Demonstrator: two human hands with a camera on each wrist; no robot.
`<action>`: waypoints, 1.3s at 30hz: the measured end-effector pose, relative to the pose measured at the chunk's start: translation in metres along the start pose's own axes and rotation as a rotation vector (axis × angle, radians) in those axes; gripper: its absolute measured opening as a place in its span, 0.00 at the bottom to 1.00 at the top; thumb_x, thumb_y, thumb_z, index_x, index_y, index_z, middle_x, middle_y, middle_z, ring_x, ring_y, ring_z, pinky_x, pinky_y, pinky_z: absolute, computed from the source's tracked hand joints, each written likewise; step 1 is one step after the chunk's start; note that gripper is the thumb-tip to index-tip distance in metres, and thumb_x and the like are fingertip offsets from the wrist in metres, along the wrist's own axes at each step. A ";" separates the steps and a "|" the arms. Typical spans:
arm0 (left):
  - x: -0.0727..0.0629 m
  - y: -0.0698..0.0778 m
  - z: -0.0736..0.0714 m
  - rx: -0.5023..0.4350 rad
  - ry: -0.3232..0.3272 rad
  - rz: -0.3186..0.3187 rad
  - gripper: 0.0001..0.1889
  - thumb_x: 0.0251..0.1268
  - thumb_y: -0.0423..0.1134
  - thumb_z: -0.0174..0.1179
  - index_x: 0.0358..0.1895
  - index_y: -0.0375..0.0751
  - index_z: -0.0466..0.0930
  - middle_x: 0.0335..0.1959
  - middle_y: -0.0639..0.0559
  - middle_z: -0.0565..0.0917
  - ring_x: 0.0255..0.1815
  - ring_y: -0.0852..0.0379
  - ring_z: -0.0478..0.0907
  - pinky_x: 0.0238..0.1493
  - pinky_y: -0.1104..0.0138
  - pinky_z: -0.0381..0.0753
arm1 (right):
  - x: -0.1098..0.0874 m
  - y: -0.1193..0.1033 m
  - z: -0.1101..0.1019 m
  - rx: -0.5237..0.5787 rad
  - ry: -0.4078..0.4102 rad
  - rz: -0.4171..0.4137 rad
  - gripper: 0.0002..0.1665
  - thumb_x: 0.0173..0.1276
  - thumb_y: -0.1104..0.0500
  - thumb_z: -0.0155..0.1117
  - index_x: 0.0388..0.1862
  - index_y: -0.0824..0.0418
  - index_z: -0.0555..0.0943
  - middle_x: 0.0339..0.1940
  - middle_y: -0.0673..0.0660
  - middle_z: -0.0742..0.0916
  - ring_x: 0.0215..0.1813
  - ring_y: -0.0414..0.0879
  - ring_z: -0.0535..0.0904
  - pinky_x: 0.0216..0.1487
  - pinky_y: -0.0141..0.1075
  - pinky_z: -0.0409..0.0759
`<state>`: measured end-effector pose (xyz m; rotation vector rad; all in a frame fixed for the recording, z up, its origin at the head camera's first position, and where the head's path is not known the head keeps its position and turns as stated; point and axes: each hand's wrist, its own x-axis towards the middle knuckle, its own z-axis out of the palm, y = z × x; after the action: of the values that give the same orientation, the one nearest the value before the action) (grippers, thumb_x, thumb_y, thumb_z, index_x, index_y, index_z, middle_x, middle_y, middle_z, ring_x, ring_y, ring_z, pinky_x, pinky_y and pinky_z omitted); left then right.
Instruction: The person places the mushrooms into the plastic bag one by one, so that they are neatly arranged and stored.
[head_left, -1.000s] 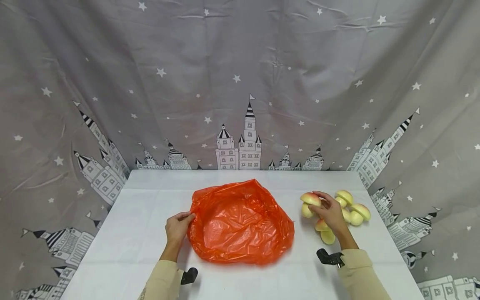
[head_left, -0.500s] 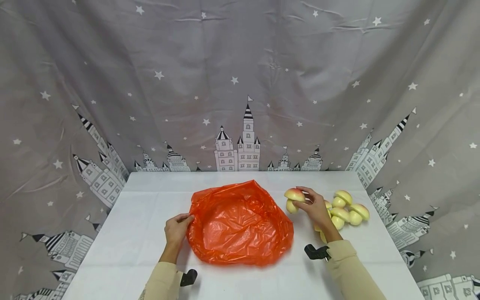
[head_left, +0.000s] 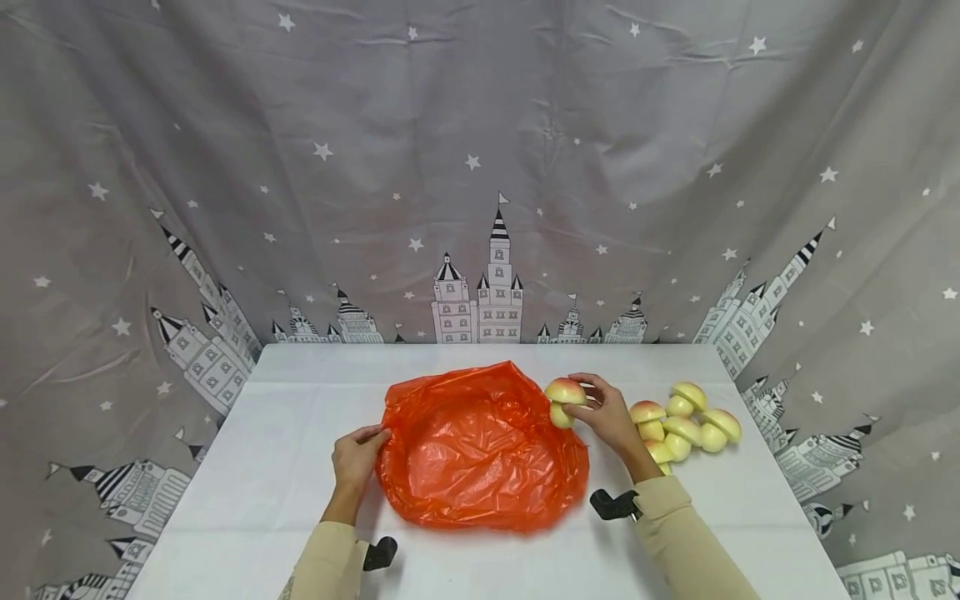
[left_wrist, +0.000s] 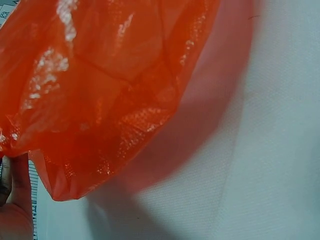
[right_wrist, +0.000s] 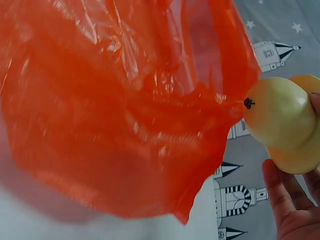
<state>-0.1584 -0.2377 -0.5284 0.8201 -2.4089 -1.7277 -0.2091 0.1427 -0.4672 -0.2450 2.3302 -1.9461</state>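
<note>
An orange-red plastic bag (head_left: 480,467) lies spread on the white table with its mouth wide, facing up. My left hand (head_left: 356,457) pinches the bag's left rim between thumb and fingers; in the left wrist view the bag (left_wrist: 110,100) covers most of the picture. At the bag's right rim, my right hand (head_left: 611,421) holds a yellow toy mushroom (head_left: 565,392) with a reddish cap. The right wrist view shows the mushroom (right_wrist: 277,112) up close beside the bag (right_wrist: 125,125), a small dark tip on its stem end.
Several more yellow toy mushrooms (head_left: 680,437) lie clustered on the table's right side, some partly behind the right forearm. A grey curtain (head_left: 480,125) printed with stars and castles hangs behind the white table (head_left: 240,500). Each wrist carries a black camera mount (head_left: 613,504).
My right hand has carried the mushroom leftward from the cluster to the bag's right rim. The left hand keeps its hold on the left rim, and the bag lies as before.
</note>
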 end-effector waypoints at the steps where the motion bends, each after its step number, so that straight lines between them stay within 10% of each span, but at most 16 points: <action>1: 0.000 -0.001 0.000 0.003 0.002 0.003 0.16 0.67 0.38 0.59 0.51 0.28 0.80 0.50 0.31 0.81 0.46 0.45 0.78 0.45 0.66 0.81 | 0.000 -0.001 0.001 0.001 0.003 0.005 0.32 0.58 0.72 0.67 0.62 0.73 0.70 0.63 0.70 0.75 0.60 0.60 0.72 0.49 0.26 0.77; 39: 0.002 0.002 0.002 -0.008 -0.005 -0.025 0.15 0.67 0.38 0.59 0.48 0.28 0.81 0.47 0.33 0.81 0.40 0.49 0.77 0.40 0.69 0.81 | 0.017 -0.010 0.080 0.070 -0.119 0.007 0.28 0.60 0.71 0.66 0.60 0.73 0.73 0.55 0.68 0.79 0.50 0.52 0.79 0.50 0.40 0.80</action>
<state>-0.1612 -0.2364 -0.5277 0.8501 -2.4029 -1.7494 -0.2113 0.0608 -0.4709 -0.3371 2.1817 -1.9488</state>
